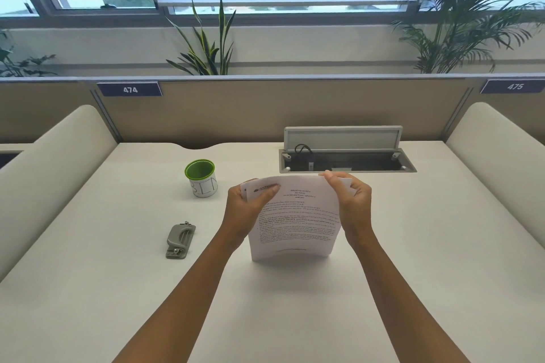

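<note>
A thin stack of printed white sheets (298, 221) stands upright on the cream desk (295, 303), its lower edge touching the desktop and its face bowed toward me. My left hand (246, 214) grips the upper left corner, thumb across the printed side. My right hand (352, 205) holds the upper right edge, fingers curled behind the sheets. A grey metal hole punch (180, 240) lies flat on the desk to the left of my left forearm.
A white cup with a green rim (202, 177) stands behind the punch, left of the paper. An open cable tray with raised lid (345, 153) sits in the desk behind the sheets. Padded dividers flank both sides; a partition panel runs along the back.
</note>
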{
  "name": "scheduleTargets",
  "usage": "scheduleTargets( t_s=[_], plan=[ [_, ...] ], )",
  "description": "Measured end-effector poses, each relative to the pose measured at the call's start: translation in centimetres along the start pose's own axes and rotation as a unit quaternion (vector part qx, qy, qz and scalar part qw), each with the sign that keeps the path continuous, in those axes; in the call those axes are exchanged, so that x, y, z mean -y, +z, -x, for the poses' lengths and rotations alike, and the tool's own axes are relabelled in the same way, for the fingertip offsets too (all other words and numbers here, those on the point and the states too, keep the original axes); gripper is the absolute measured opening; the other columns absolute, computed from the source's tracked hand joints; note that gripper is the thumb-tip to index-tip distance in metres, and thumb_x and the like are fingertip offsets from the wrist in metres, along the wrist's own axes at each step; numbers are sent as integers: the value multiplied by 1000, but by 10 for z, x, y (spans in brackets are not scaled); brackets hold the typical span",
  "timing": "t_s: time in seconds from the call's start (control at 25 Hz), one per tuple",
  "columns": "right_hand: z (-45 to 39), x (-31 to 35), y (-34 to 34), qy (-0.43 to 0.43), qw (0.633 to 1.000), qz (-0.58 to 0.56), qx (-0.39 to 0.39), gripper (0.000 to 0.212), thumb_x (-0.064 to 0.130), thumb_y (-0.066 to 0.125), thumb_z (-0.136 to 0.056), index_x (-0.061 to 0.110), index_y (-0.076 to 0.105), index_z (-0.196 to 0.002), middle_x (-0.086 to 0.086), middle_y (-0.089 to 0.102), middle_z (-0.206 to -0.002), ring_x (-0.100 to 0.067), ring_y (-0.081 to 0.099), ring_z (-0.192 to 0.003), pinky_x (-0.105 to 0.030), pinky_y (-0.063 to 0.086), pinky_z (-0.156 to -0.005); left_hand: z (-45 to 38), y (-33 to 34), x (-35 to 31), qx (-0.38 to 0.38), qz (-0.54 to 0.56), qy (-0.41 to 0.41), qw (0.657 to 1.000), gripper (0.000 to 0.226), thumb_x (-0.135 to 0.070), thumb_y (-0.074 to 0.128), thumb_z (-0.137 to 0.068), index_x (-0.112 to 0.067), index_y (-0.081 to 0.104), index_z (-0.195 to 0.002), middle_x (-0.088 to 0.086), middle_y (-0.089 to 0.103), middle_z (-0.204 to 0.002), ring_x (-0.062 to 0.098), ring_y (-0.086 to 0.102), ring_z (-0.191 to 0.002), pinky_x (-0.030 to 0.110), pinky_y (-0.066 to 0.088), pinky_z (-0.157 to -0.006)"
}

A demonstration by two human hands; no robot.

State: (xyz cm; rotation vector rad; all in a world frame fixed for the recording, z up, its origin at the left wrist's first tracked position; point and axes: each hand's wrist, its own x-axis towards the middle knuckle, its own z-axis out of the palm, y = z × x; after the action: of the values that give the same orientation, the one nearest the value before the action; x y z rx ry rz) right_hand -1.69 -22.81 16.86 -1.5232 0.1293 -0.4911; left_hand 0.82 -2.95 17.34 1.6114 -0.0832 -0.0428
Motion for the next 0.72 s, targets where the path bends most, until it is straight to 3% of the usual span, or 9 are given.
scheduleTargets(
  t_s=[0.08,0.2,0.36,0.44,0.52,0.72],
  plan=[
    [-2,-1,0,11,1000,-8,-6,38,42,64,-81,7,76,-87,4,70,-70,-9,67,-62,-18,50,-50,1,1,3,1,1,-9,1000,9,-26,73,-86,-32,70,-92,-2,74,-89,19,68,-85,31,53,-68],
    [2,-4,-4,-7,1000,-11,18,47,54,67,-75,14,72,-98,4,72,-82,-12,71,-76,-21,55,-56,1,1,10,5,0,-22,1000,14,-28,74,-86,-33,70,-98,-1,75,-96,23,68,-91,35,55,-73],
    [13,-31,-15,14,999,3,39,58,39,87,-63,16,66,-112,-2,73,-102,-16,73,-89,-27,62,-65,4,2,24,12,8,-36,999,18,-25,74,-86,-37,68,-98,-7,74,-96,18,68,-92,28,53,-69],
    [17,-47,-16,55,998,20,33,52,24,94,-62,15,71,-107,-1,77,-97,-24,73,-90,-26,60,-63,5,4,31,18,7,-46,999,19,-25,76,-85,-36,68,-98,-6,74,-98,21,69,-95,27,53,-69],
    [18,-54,-14,86,996,8,34,33,11,92,-68,20,75,-95,6,79,-84,-22,74,-82,-21,58,-58,5,7,36,16,9,-57,998,18,-26,76,-85,-36,68,-98,-6,75,-99,22,68,-95,27,52,-69],
    [8,-47,-8,85,994,1,66,30,9,85,-75,30,73,-93,15,77,-80,-8,75,-74,-22,60,-58,-3,7,34,11,15,-61,998,20,-29,76,-85,-32,67,-102,-2,73,-100,21,67,-93,30,53,-68]
  ],
)
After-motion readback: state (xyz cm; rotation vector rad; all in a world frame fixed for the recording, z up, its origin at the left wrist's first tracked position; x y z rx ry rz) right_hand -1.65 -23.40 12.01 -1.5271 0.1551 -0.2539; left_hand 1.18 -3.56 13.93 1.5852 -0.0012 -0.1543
